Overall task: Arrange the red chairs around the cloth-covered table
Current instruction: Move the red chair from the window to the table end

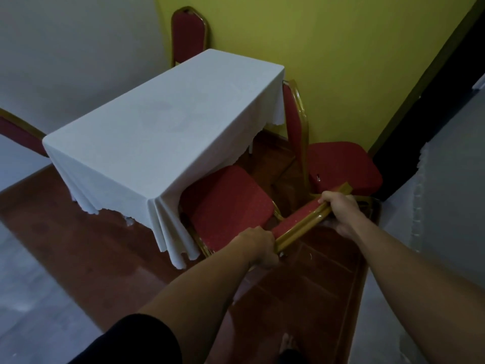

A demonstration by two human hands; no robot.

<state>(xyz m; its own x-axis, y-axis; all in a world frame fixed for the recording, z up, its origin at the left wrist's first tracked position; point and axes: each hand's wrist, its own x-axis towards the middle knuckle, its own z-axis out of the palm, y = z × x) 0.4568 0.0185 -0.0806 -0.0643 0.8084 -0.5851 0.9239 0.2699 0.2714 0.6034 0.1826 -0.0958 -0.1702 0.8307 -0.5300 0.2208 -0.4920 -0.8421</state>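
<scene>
Both hands, left hand and right hand, grip the red chair by its rigid gilt backrest at the table's near corner; probably fairly light, stiff.

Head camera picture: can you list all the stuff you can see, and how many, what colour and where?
table: one, under a white cloth, middle of the view.
held chair: one, red with gold frame, at the near end of the table, seat partly under the cloth.
side chair: one, red and gold, right of the table by the yellow wall.
far chair: one, red and gold, behind the table's far end.
left chair: one, red and gold, only its back shows at the left edge.
wall: yellow, on the right.
floor: reddish brown, under the table.
left hand: grips the held chair's back, lower end.
right hand: grips the same back, upper end.
</scene>
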